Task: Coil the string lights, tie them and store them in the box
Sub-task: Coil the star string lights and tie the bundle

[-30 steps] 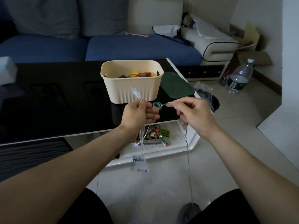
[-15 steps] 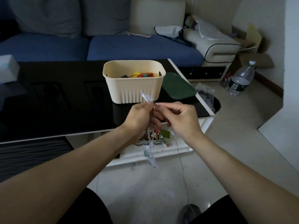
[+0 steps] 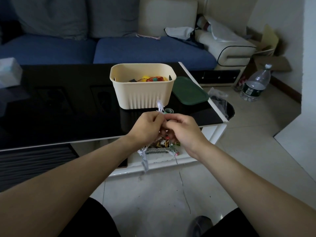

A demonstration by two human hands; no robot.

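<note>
My left hand (image 3: 147, 129) grips a bunch of clear string lights (image 3: 144, 156); loops hang below the fist and one end sticks up above it. Pressed against it, my right hand (image 3: 183, 130) pinches the thin wire, which trails down to the floor. A small green roll (image 3: 168, 110) lies on the table just beyond my fingers. The cream ribbed box (image 3: 142, 93) stands open on the black table behind my hands, with red wire and yellow items inside. Its dark green lid (image 3: 189, 93) lies to the right of it.
The black glass table (image 3: 59, 108) has a white lower shelf (image 3: 164, 158) with small coloured parts. A blue sofa (image 3: 136, 50) runs behind. A plastic bottle (image 3: 256, 84) and a black bin (image 3: 225, 108) stand on the tiled floor at right. A tissue pack (image 3: 8, 72) sits far left.
My right hand has come in from the right to meet my left hand. The hanging loops below my left fist have swung and bunched up.
</note>
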